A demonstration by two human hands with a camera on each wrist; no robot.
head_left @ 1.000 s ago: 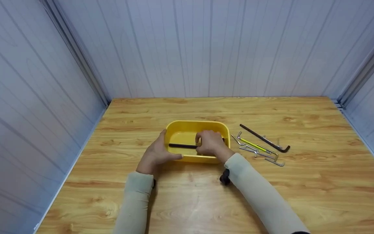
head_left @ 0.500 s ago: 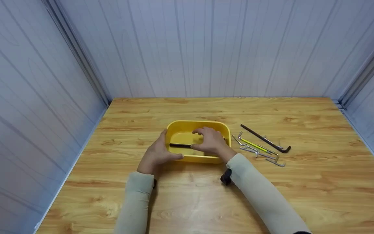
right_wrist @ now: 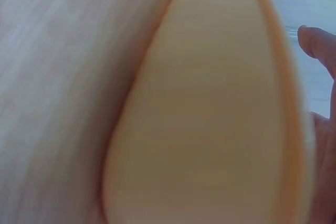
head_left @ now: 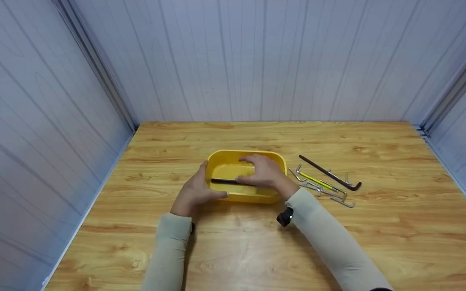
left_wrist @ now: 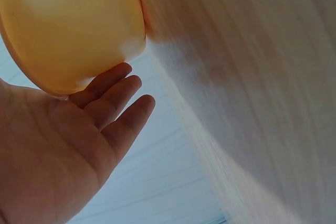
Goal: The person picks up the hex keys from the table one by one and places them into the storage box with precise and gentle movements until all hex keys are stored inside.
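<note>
White panelled walls (head_left: 241, 60) close in a wooden table (head_left: 115, 226), its back edge meeting one of them. Somewhat nearer the table's left edge than its right sits a yellow tray (head_left: 246, 198), well in from the back edge. Inside it lies a black rod (head_left: 223, 181), its right part hidden. At the tray's left end the left hand (head_left: 195, 190) rests with fingers straight along the outer wall and thumb over the near rim. Above the rod the right hand (head_left: 262, 171) holds nothing visible, thumb and fingers spread apart; whether the thumb touches the rod cannot be told. Toward the table's right edge, just beside the tray, lie a long black hex key (head_left: 316, 166), a yellow-sleeved key (head_left: 316, 180) and several silver keys (head_left: 330, 193). Pulling the rod up by one end could catch it on the rim; the left hand's light hold might let the tray slide.
</note>
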